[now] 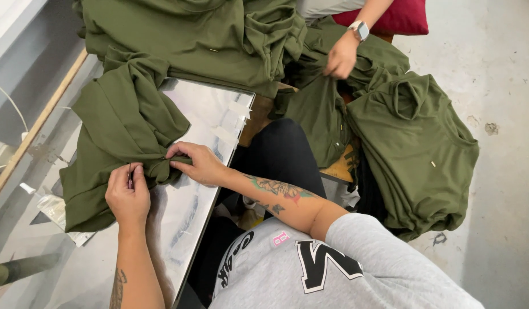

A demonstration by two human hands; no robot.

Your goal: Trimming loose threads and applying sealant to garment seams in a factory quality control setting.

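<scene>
My left hand (127, 194) rests on an olive green garment (118, 131) on the shiny metal table (210, 114), fingers closed on a small dark tool (130, 174) that may be thread snips. My right hand (198, 163) lies just to its right and pinches a bunched fold of the same garment. My tattooed right forearm reaches across my lap to the table.
A large pile of olive green garments (201, 34) lies at the table's far end, and another stack (413, 143) sits to the right over a wooden seat. Another person's hand (342, 57), with a wrist watch, grips a garment there. Clear plastic bag (55, 209) lies at left.
</scene>
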